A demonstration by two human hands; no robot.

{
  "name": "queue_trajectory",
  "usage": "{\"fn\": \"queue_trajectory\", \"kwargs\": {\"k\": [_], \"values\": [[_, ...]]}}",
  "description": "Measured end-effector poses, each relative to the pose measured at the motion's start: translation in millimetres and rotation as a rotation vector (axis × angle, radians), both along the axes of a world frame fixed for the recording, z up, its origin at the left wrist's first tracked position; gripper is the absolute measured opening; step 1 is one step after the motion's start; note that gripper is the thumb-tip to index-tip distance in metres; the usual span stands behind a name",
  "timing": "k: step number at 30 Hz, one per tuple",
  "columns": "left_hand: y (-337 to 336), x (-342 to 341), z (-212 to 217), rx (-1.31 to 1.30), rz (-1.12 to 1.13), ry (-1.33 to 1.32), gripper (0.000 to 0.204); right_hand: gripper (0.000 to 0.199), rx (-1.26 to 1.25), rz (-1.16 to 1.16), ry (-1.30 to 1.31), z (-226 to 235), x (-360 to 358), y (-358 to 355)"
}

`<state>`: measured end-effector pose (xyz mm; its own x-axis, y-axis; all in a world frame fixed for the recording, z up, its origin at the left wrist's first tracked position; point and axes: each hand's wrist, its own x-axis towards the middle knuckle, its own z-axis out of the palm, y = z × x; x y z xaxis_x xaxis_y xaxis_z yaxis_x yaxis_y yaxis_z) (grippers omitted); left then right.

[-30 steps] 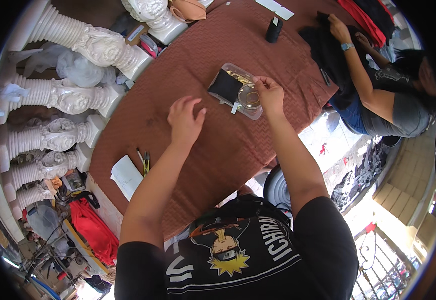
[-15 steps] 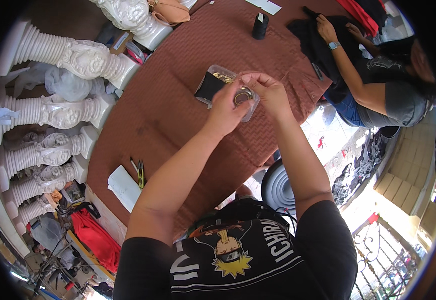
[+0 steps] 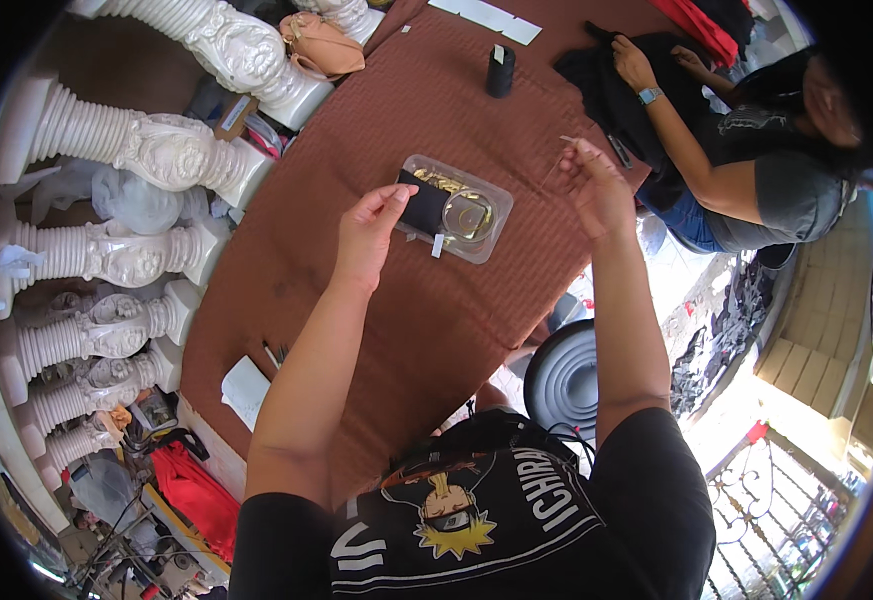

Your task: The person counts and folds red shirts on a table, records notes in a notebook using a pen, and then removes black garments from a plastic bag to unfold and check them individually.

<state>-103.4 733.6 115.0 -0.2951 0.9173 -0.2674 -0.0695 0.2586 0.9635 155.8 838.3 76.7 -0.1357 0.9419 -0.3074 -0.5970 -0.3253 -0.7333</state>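
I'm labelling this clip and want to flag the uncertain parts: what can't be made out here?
- Head view: whatever the right hand pinches is too thin to identify.
- Contents of the clear plastic tray: a dark piece and gold bits, too small to name.
- Left hand fingertips: touching the tray or hovering, unclear.
- The co-worker's hand rests on black cloth, covering part of it.

A crowded craft workshop, open to a sunny yard.

White carved plaster balusters (image 3: 146,150) stand in rows beside a long bench with a brown ribbed cloth (image 3: 356,300), where another person (image 3: 756,170) works on black fabric (image 3: 606,80) near a black thread spool (image 3: 499,70).
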Motion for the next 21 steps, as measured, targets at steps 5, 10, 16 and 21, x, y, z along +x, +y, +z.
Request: {"fn": "queue_trajectory", "kwargs": {"k": [5,10,16,21], "values": [[12,21,-27,-0.02,-0.054,-0.085,0.021,0.014,-0.02,0.112,-0.03,-15,-22,-17],[20,39,-46,-0.044,-0.061,-0.047,0.02,0.016,-0.101,0.153,-0.119,-20,-44,-31],[13,21,-69,-0.003,-0.102,0.374,0.029,0.017,0.045,0.179,-0.357,-40,-58,-35],[-3,0,-66,-0.037,0.037,0.81,0.028,0.011,0.514,0.107,-0.94,-51,-89,-30]]}}
